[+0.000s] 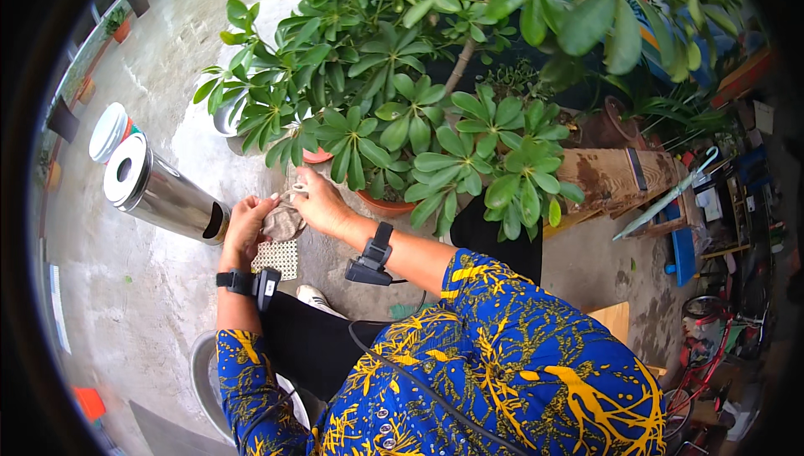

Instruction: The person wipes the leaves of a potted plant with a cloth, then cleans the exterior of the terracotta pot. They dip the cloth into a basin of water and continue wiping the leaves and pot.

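A bunched grey-brown cloth (282, 223) hangs between my two hands in front of me. My left hand (246, 223) pinches its left side between thumb and fingers. From the other side, my right hand (321, 203) grips a twisted upper part of the same cloth. Just below it lies a beige perforated mat (279, 261) on the concrete floor, partly hidden by my left wrist. Close to the left hand stands a shiny metal bin (173, 195) with a round hole in its top and a dark side opening. Leaves of an umbrella plant (377, 135) reach over the right hand.
A terracotta pot (384, 205) stands under the foliage. Behind the bin is a white-lidded bucket (108, 132). A metal basin (202, 380) sits beside my left arm. To the right are a wooden bench (603, 173), a folded umbrella (666, 195) and a red bicycle (710, 355).
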